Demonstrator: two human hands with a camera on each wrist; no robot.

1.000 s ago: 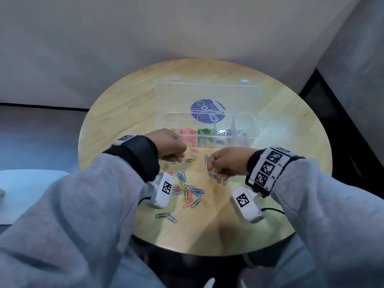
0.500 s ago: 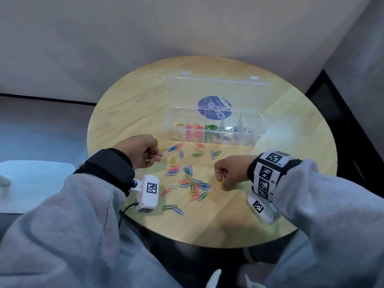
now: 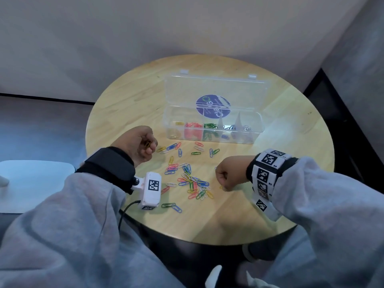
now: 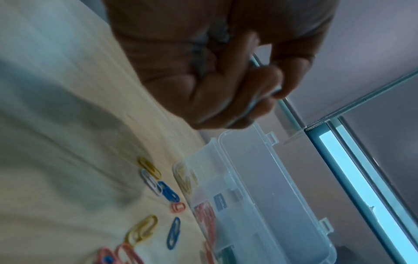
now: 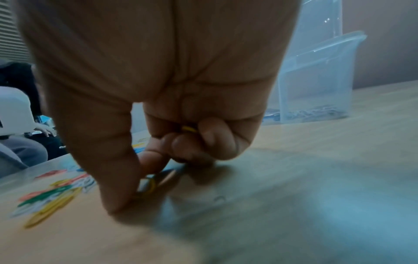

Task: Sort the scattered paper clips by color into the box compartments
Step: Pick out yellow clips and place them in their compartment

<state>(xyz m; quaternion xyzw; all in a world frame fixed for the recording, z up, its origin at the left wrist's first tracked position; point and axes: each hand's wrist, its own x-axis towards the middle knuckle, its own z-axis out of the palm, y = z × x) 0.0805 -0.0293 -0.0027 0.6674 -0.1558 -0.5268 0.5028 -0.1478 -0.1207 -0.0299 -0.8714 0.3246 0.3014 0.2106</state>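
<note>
The left hand is raised above the table, fingers curled tight around a few yellow clips, just left of the box. The right hand is down on the table, thumb and forefinger pinching a yellow clip against the wood, with another yellow clip tucked under its curled fingers. The clear box stands beyond both hands with its lid open and tilted back; its compartments hold, from left to right, yellow, red, green, blue and silver clips. The loose clips lie in a tangled pile between the hands, and more are strung out toward the box front, so the pile sits in the path between the right hand and the box. 2 clips, green and blue, lie apart near the table's front edge, beside the left wrist camera.
</note>
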